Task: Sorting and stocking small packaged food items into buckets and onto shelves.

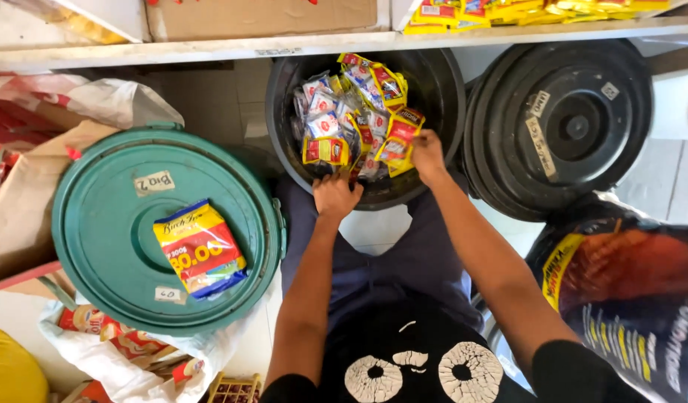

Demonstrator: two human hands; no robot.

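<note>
Two hands reached into the black bin (441, 82). The right hand (427, 153) pinched the lower edge of a yellow sachet (400, 138) at the bin's near rim; the left hand (335, 195), fingers curled down among the sachets (344, 112) heaped inside, had a grip I could not make out. Those small packets looked light, soft and slippery, best taken by a sealed edge. Left of the bin sat a green lid (112, 224) with a yellow and red packet (200, 248) lying on it; right of the bin leaned a black lid (560, 127).
</note>
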